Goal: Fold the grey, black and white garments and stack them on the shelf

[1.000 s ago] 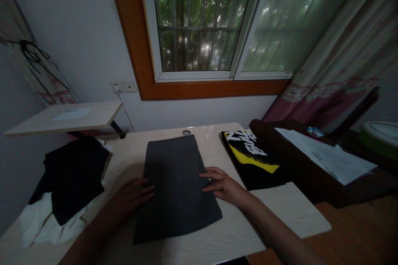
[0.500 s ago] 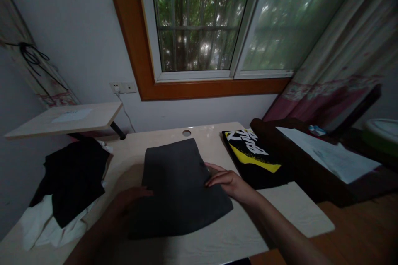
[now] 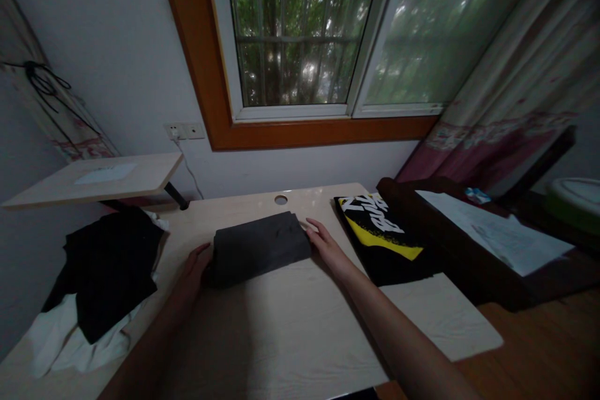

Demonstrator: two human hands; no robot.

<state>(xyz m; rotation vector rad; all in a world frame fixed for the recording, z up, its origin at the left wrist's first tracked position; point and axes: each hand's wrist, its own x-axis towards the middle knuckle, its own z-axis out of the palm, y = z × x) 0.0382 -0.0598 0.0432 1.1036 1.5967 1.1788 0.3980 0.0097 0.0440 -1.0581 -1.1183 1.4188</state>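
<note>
A dark grey cloth [image 3: 260, 249], perhaps a garment, lies folded into a flat oblong on the pale desk. At its left end is my left hand [image 3: 194, 265], fingers curled along the edge, with the thumb side in shadow. My right hand [image 3: 323, 244] grips the right end, its fingers bent round the edge near the far corner. To the right lies a folded black garment [image 3: 379, 231] with yellow and white print. A crumpled black cloth [image 3: 115, 262] rests over white cloth [image 3: 56, 331] at the left.
The pale desk [image 3: 290, 331] has a round cable hole [image 3: 280, 200] near its back edge. A raised shelf [image 3: 135, 178] with a paper stands back left. Beyond the right side is a dark brown surface [image 3: 473, 250] bearing a white sheet [image 3: 492, 231]. A window is ahead.
The grey cloth has been folded over away from me, so it is now about half as deep. Both hands have moved forward to its two ends.
</note>
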